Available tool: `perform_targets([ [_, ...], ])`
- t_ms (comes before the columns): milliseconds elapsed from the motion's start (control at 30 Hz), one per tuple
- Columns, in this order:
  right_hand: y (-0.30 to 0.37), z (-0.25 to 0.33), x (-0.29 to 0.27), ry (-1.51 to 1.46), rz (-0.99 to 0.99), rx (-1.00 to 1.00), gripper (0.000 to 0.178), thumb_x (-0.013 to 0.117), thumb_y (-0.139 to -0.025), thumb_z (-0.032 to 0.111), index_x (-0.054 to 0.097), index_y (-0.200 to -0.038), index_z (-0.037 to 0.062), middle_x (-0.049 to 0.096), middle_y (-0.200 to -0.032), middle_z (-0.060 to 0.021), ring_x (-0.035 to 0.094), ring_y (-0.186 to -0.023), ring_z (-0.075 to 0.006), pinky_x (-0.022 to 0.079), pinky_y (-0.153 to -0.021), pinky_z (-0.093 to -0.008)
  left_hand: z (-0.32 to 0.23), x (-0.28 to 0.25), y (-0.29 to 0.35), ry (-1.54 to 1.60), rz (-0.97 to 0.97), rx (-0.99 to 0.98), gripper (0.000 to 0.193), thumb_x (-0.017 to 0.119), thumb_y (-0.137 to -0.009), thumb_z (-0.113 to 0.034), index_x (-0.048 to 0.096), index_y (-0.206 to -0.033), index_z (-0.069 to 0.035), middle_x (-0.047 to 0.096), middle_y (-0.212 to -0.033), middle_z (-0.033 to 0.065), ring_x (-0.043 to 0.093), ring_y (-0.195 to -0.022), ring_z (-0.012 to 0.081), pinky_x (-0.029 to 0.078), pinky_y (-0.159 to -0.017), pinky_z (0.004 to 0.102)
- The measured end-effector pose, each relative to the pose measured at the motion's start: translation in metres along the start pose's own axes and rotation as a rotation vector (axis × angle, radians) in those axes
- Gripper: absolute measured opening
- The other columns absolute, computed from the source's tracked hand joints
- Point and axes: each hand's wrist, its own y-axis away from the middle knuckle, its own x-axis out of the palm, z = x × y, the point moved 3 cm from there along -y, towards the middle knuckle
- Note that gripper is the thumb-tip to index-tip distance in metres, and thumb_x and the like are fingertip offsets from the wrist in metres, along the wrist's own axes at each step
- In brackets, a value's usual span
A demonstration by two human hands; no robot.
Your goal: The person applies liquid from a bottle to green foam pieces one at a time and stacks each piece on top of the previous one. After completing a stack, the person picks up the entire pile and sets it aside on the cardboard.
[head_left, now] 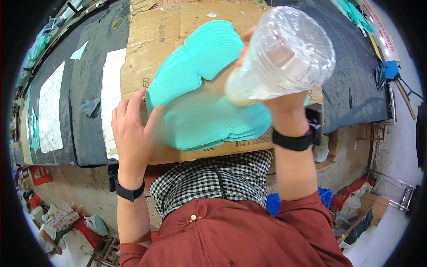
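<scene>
Apparently to steady the sheets (198,58) at left, the left hand (131,130) spreads loosely, grasping nothing; the right hand (288,107) wraps a tilted bottle (289,53) above.

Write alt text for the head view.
A person's right hand holds a tilted, clear plastic bottle above overlapping flat turquoise pieces on brown cardboard; the left hand is open at the pieces' left edge. The person wears a dark red top.
</scene>
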Motion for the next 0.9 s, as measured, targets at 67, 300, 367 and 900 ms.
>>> perform_targets([
  [67,-0.003,-0.001,-0.016,0.022,0.029,-0.014,0.059,0.045,-0.103,0.05,0.052,-0.134,0.0001,0.063,-0.112,-0.0197,0.066,-0.088,-0.0314,0.057,-0.078,-0.0452,0.004,0.002,-0.002,-0.008,0.022,-0.014,0.041,0.074,-0.086,-0.023,0.067,-0.122,-0.004,0.067,-0.111,0.0127,0.058,-0.105,0.0324,0.044,-0.096,0.0419],
  [300,0.017,0.028,-0.052,-0.795,0.043,0.274,0.053,0.053,-0.1,0.049,0.055,-0.119,-0.001,0.061,-0.095,-0.0144,0.063,-0.08,-0.0263,0.051,-0.08,-0.0432,0.008,0.001,-0.008,0.124,0.022,-0.062,0.039,0.077,-0.087,-0.022,0.068,-0.12,-0.003,0.067,-0.104,0.01,0.061,-0.103,0.0262,0.047,-0.092,0.0375],
  [367,0.022,0.061,-0.03,-0.672,0.142,0.269,0.053,0.052,-0.099,0.051,0.056,-0.112,-0.0001,0.059,-0.087,-0.0107,0.061,-0.075,-0.026,0.048,-0.084,-0.0443,0.012,-0.002,-0.011,0.21,0.037,-0.116,0.04,0.076,-0.088,-0.021,0.067,-0.121,-0.002,0.067,-0.103,0.0085,0.061,-0.099,0.0224,0.048,-0.088,0.0351],
  [900,0.053,0.078,0.133,-0.823,0.476,-0.054,0.031,0.047,-0.107,0.024,0.065,-0.103,-0.0007,0.07,-0.101,-0.0149,0.067,-0.087,-0.0201,0.053,-0.074,-0.0328,0.034,-0.009,-0.029,0.853,0.102,-0.503,0.035,0.069,-0.091,-0.007,0.066,-0.124,0.002,0.067,-0.099,0.0034,0.061,-0.085,0.0095,0.051,-0.075,0.0252],
])
